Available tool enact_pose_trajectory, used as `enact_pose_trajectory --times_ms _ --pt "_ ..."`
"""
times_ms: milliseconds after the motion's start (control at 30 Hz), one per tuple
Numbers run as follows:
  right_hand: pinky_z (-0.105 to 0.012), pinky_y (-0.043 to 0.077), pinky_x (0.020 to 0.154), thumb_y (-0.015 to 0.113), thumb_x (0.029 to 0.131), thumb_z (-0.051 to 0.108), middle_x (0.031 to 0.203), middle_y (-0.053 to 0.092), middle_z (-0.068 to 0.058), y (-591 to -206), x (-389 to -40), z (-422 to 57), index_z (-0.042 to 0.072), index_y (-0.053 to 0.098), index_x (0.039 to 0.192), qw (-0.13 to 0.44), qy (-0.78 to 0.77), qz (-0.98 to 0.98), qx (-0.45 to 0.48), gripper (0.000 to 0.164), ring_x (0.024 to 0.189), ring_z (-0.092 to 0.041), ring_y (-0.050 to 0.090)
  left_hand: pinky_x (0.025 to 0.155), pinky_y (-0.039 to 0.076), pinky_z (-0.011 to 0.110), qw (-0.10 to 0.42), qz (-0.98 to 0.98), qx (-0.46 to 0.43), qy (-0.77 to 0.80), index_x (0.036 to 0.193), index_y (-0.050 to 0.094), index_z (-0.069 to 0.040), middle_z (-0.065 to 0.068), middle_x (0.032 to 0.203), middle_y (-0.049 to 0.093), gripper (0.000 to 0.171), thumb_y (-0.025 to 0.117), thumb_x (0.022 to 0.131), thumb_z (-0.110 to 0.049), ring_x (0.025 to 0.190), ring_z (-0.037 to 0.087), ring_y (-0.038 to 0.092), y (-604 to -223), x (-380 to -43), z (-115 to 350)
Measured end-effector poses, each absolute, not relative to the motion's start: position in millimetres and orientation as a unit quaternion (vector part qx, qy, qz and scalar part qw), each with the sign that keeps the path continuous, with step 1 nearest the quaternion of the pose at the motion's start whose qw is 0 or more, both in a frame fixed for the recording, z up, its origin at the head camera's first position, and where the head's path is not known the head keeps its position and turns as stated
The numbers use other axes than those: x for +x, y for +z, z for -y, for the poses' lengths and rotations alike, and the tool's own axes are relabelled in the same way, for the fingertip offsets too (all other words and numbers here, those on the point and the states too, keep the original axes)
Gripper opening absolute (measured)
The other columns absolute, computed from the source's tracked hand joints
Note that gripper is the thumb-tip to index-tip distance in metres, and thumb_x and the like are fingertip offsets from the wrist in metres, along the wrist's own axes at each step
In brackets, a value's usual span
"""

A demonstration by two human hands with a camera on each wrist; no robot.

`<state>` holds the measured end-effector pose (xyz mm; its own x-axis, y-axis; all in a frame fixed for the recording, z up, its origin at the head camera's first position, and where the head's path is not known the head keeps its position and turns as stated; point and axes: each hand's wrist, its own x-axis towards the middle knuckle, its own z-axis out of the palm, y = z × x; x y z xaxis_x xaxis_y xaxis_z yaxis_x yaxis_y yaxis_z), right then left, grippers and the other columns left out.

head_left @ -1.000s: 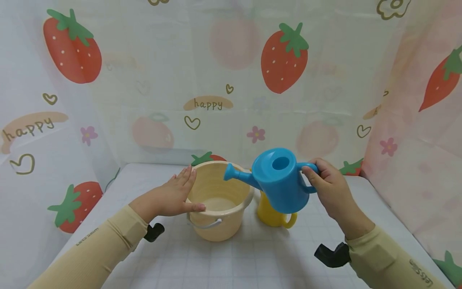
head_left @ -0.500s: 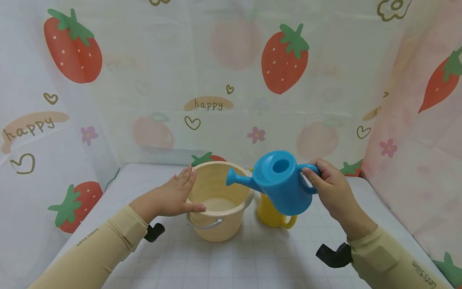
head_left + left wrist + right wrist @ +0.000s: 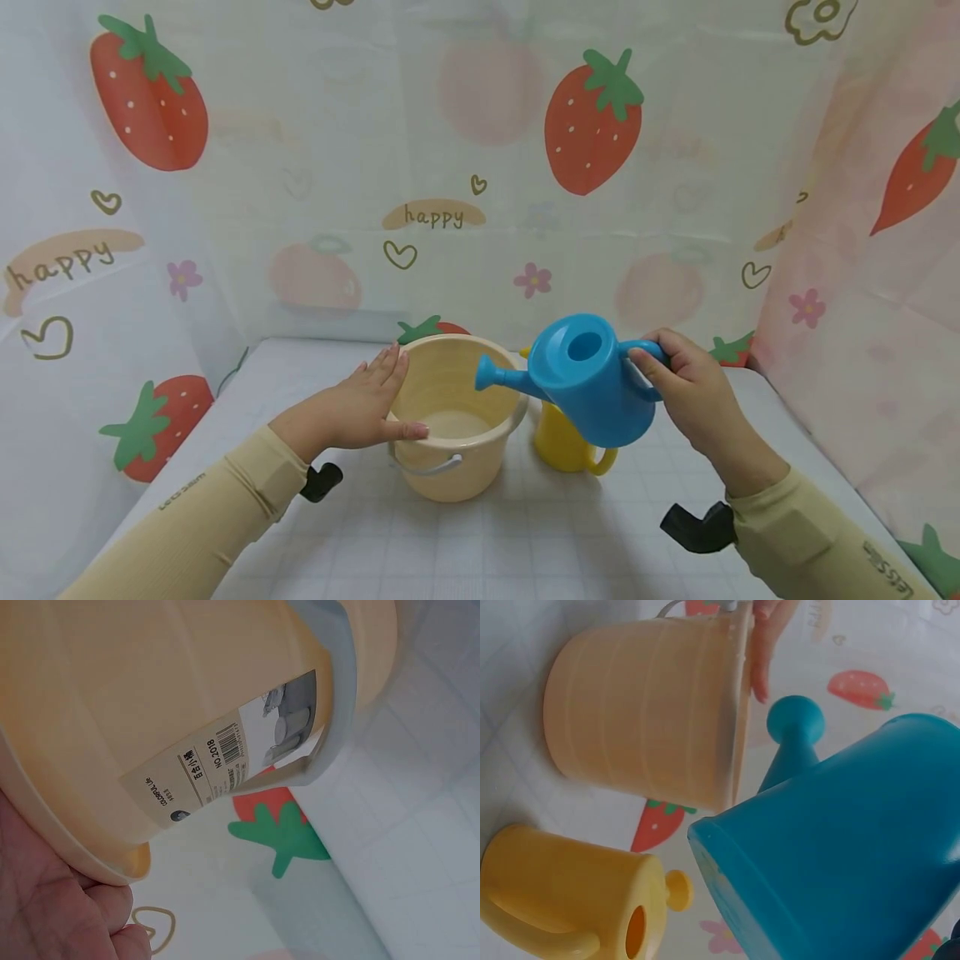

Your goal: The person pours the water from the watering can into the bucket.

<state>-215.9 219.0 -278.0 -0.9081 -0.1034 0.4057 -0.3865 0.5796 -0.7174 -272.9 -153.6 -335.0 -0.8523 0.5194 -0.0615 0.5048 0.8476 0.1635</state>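
In the head view my right hand (image 3: pixel 693 392) grips the handle of a blue watering can (image 3: pixel 588 383). The can is held up in the air, its spout pointing left over the right part of a cream bucket (image 3: pixel 457 471). My left hand (image 3: pixel 352 408) lies with straight fingers on the left rim of the bucket, which stands upright on the table. In the left wrist view a label (image 3: pixel 225 750) shows on the bucket's side. A yellow watering can (image 3: pixel 570 885) stands on the table to the bucket's right, partly hidden behind the blue one in the head view.
The table (image 3: pixel 420 550) has a white cloth with a faint grid. Behind it hangs a curtain (image 3: pixel 480 250) printed with strawberries, and similar sheets close off both sides. Black wrist mounts (image 3: pixel 697 527) sit on both sleeves.
The blue watering can has moved slightly right and down, its spout shifting a little with it. My left hand, the bucket and the yellow watering can stay in place.
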Motion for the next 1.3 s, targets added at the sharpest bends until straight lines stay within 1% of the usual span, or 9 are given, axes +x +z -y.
enact_pose_trajectory --times_ms 33,167,267,433,667,900,1033,1300 --pt "-0.056 0.042 0.083 0.048 0.095 0.031 0.087 0.051 -0.013 -277.8 -215.7 -219.1 0.001 0.053 0.1 0.162 0.435 0.874 0.141 0.032 0.089 -0.025 0.046 0.109 0.009 0.051 0.052 -0.96 0.265 0.069 0.144 0.001 0.003 0.02 0.15 -0.007 0.118 0.036 0.071 -0.082 0.139 0.032 -0.003 -335.1 -273.1 153.5" --pt "-0.048 0.042 0.079 0.048 0.095 0.032 0.083 0.049 -0.013 -276.4 -215.0 -218.6 0.001 0.053 0.098 0.166 0.429 0.875 0.148 0.031 0.087 -0.024 0.046 0.109 0.009 0.051 0.05 -0.96 0.266 0.067 0.144 0.001 0.003 0.02 0.15 -0.007 0.117 0.036 0.071 -0.082 0.139 0.032 -0.003 -336.4 -273.9 153.3" --pt "-0.045 0.041 0.078 0.048 0.095 0.033 0.082 0.049 -0.012 -275.5 -215.0 -218.9 0.002 0.053 0.097 0.169 0.424 0.877 0.151 0.031 0.086 -0.025 0.046 0.109 0.009 0.052 0.048 -0.96 0.268 0.069 0.144 0.002 0.004 0.022 0.15 -0.007 0.117 0.036 0.072 -0.081 0.138 0.034 -0.001 -336.7 -273.8 153.4" --pt "-0.049 0.041 0.079 0.047 0.095 0.033 0.081 0.049 -0.013 -275.1 -215.1 -220.1 0.003 0.053 0.097 0.172 0.42 0.877 0.154 0.031 0.086 -0.027 0.047 0.108 0.009 0.053 0.05 -0.959 0.27 0.073 0.144 0.002 0.005 0.023 0.15 -0.006 0.117 0.037 0.072 -0.08 0.138 0.036 -0.001 -335.1 -272.4 153.2" --pt "-0.056 0.043 0.081 0.048 0.095 0.034 0.083 0.05 -0.013 -274.2 -214.6 -219.4 0.003 0.053 0.097 0.173 0.416 0.88 0.153 0.032 0.087 -0.027 0.048 0.109 0.009 0.051 0.056 -0.96 0.263 0.071 0.144 0.001 0.003 0.021 0.15 -0.007 0.118 0.036 0.071 -0.082 0.139 0.033 -0.002 -334.6 -272.4 152.9" --pt "-0.062 0.041 0.083 0.047 0.094 0.037 0.086 0.053 -0.013 -271.3 -214.5 -218.8 0.003 0.053 0.098 0.168 0.41 0.884 0.148 0.034 0.09 -0.029 0.05 0.109 0.008 0.052 0.054 -0.96 0.265 0.076 0.144 0.0 0.004 0.022 0.15 -0.007 0.111 0.045 0.078 -0.072 0.138 0.034 -0.002 -334.0 -271.7 152.9" --pt "-0.063 0.04 0.084 0.047 0.094 0.038 0.087 0.053 -0.013 -270.5 -214.5 -218.7 0.004 0.053 0.098 0.164 0.408 0.886 0.145 0.035 0.091 -0.03 0.05 0.109 0.008 0.052 0.054 -0.96 0.265 0.076 0.144 0.001 0.005 0.022 0.15 -0.007 0.111 0.044 0.077 -0.073 0.138 0.034 -0.002 -333.3 -271.0 152.3" --pt "-0.058 0.043 0.082 0.047 0.094 0.037 0.087 0.054 -0.013 -268.9 -213.9 -218.6 0.004 0.054 0.098 0.172 0.403 0.886 0.148 0.034 0.09 -0.029 0.05 0.108 0.009 0.053 0.052 -0.959 0.268 0.076 0.144 0.002 0.005 0.022 0.15 -0.006 0.112 0.043 0.076 -0.075 0.138 0.035 -0.001 -333.6 -271.0 152.0"
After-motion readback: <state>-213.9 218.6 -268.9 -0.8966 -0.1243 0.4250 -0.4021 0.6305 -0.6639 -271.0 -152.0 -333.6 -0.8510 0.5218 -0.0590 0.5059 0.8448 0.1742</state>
